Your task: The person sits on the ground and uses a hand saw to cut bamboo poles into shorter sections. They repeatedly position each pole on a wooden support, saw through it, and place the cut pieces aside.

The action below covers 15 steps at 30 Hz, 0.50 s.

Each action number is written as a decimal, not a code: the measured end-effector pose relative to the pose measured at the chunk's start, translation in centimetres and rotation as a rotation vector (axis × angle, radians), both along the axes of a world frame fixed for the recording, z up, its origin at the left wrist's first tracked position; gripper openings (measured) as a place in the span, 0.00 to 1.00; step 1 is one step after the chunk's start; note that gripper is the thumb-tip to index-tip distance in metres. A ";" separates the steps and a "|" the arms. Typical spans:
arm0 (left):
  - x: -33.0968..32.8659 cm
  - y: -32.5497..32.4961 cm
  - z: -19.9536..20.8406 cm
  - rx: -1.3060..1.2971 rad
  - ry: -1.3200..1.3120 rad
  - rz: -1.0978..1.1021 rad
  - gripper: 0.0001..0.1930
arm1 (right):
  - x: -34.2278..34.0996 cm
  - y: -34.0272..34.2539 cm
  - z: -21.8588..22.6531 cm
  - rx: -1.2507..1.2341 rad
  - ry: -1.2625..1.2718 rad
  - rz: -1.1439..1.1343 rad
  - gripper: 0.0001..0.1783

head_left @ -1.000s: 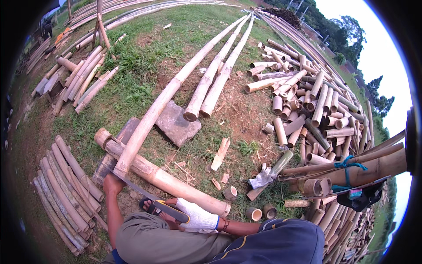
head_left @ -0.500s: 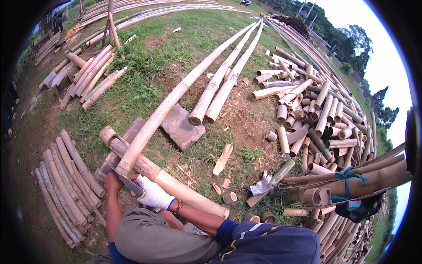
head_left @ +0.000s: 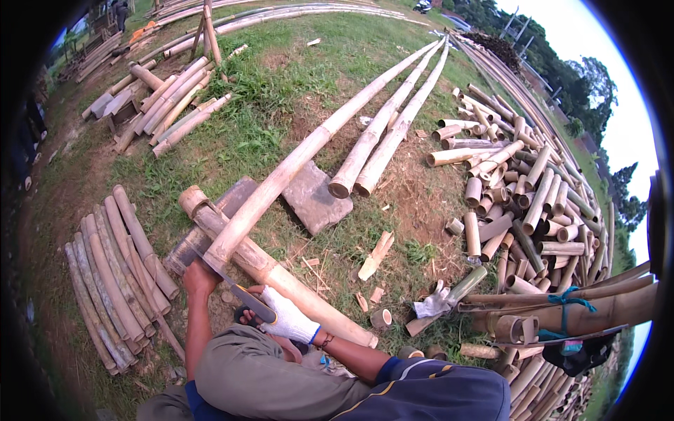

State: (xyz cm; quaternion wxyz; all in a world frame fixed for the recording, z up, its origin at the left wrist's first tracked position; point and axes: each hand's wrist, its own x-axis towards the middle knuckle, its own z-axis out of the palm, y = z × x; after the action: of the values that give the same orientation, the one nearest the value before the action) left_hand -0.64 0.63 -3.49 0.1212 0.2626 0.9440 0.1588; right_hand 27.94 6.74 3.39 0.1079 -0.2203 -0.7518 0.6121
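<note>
My right hand (head_left: pixel 286 317), in a white knit glove, is closed round the handle of a hand saw (head_left: pixel 246 295). The saw's blade slants up and left to the near end of a long bamboo pole (head_left: pixel 281 172). My bare left hand (head_left: pixel 201 278) is at that same end, its fingers curled against the pole and partly hidden. Beneath the pole end, a thicker bamboo length (head_left: pixel 281 281) lies crosswise as a rest, a notch cut near its far left end. My bent knee (head_left: pixel 246 365) is just below the hands.
Cut bamboo pieces lie stacked at left (head_left: pixel 116 281) and heaped at right (head_left: pixel 533 203). Two more long poles (head_left: pixel 382 154) stretch away beside a flat stone slab (head_left: pixel 317 200). A second white glove (head_left: pixel 434 302) rests on a short piece. Large bamboo tied with blue cord (head_left: pixel 565 302) juts in at right.
The right hand has drawn the saw back toward me, so more of the blade shows. My left hand stays at the pole end. The whole view has shifted slightly.
</note>
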 end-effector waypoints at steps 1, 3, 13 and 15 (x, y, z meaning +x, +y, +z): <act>-0.5 0.3 0.0 -0.008 -0.011 -0.012 0.32 | -3.8 0.6 -1.1 0.123 0.047 -0.013 0.35; -2.0 -0.7 0.0 -0.045 -0.052 -0.007 0.33 | -6.5 1.4 0.7 0.095 -0.002 0.018 0.35; -0.4 -0.8 3.1 -0.133 -0.121 0.010 0.33 | 19.4 -4.7 4.9 0.235 -0.079 0.030 0.38; -0.5 -1.0 2.7 -0.133 -0.140 -0.006 0.34 | 17.5 -4.2 4.1 0.171 -0.122 0.026 0.40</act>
State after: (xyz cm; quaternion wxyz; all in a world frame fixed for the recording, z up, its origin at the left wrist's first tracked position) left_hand -1.11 -0.38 -0.80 0.2043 0.2449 0.9409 0.1135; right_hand 45.49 2.55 7.53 0.0725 -0.2372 -0.8092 0.5326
